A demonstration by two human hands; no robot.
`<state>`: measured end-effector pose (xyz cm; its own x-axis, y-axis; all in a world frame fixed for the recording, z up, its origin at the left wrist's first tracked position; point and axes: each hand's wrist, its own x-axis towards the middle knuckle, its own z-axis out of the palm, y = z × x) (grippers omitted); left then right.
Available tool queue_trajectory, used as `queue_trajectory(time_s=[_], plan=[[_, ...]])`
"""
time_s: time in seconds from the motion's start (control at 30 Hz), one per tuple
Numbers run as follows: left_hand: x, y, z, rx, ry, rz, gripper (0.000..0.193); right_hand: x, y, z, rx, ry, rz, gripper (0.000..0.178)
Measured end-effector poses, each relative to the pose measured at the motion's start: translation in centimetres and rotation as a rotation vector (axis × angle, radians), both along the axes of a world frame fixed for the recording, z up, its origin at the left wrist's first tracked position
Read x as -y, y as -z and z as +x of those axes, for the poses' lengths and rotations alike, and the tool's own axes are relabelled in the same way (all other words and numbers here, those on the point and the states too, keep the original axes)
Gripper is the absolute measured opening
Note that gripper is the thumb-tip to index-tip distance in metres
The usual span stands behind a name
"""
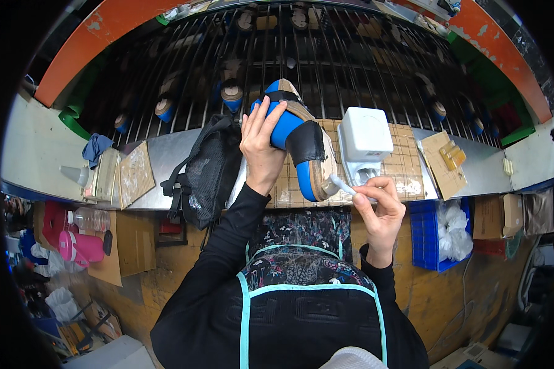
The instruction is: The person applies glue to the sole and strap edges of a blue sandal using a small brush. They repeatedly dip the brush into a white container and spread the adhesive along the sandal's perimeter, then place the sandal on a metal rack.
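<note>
The left hand reaches up and away from the body, to the left of the white dispenser, its wrist nearly straight and its back facing up. Its fingers are spread over the blue side of a shoe on a last, grasping it; the thumb is hidden. The right hand is on the near side of the dispenser, wrist bent inward, pinching a pale-handled brush between thumb and fingers. The brush points left and slightly away, its tip at the shoe's near end.

The shoe is left of the dispenser, raised over the cardboard beneath both. Its long axis runs from far left to near right, one end pointing toward the rack beyond the dispenser, the other toward the person; its tan underside faces right, toward the dispenser.
</note>
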<state>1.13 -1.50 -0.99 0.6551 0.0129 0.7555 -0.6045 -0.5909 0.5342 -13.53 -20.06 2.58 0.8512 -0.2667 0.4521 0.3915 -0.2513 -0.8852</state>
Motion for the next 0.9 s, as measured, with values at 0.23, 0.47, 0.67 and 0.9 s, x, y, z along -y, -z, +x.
queue_trajectory(time_s=[0.23, 0.47, 0.67, 0.9], plan=[[-0.4, 0.4, -0.3, 0.023, -0.070, 0.061, 0.064, -1.1, -0.4, 0.1, -0.026, 0.103, -0.045, 0.014], [-1.1, 0.5, 0.0, 0.072, -0.134, 0.083, 0.064, -1.7, -0.8, 1.0, 0.054, 0.209, -0.168, 0.014], [-1.4, 0.5, 0.2, 0.032, -0.137, 0.073, 0.065, -2.0, -0.3, 1.6, 0.097, 0.148, -0.116, 0.016], [-0.9, 0.0, -0.5, -0.079, -0.071, 0.068, 0.055, -1.4, -0.3, 2.1, 0.144, 0.051, -0.078, 0.015]])
